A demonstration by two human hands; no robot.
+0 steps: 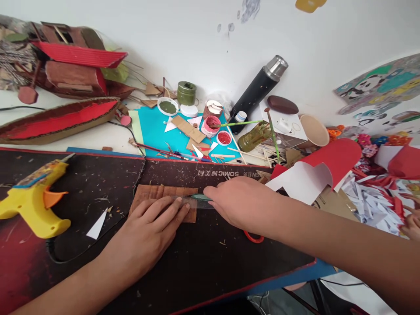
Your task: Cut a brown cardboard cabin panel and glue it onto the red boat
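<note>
A brown-painted piece of cardboard (pixel 154 191) lies on the dark mat. Across it sits a clear ruler (pixel 204 204), whose right end sticks out past the cardboard. My left hand (pixel 152 229) presses down on both, its fingers stretched out flat along the ruler. In my right hand (pixel 241 201) is a green craft knife (pixel 200 197), gripped close to its front. The knife's tip points left and rests by the ruler's upper edge over the cardboard; the rest of its handle is hidden in my fist. Red scissor handles (pixel 253 237) show partly under my right forearm.
A yellow glue gun (pixel 39 197) and a white paper scrap (pixel 97 225) lie left. Behind are a red-lined cardboard boat (pixel 62 120), paint pots (pixel 210 126) on blue paper and a black thermos (pixel 257 87). At the right edge, another person's hand (pixel 411 223) is near shredded paper (pixel 374 203).
</note>
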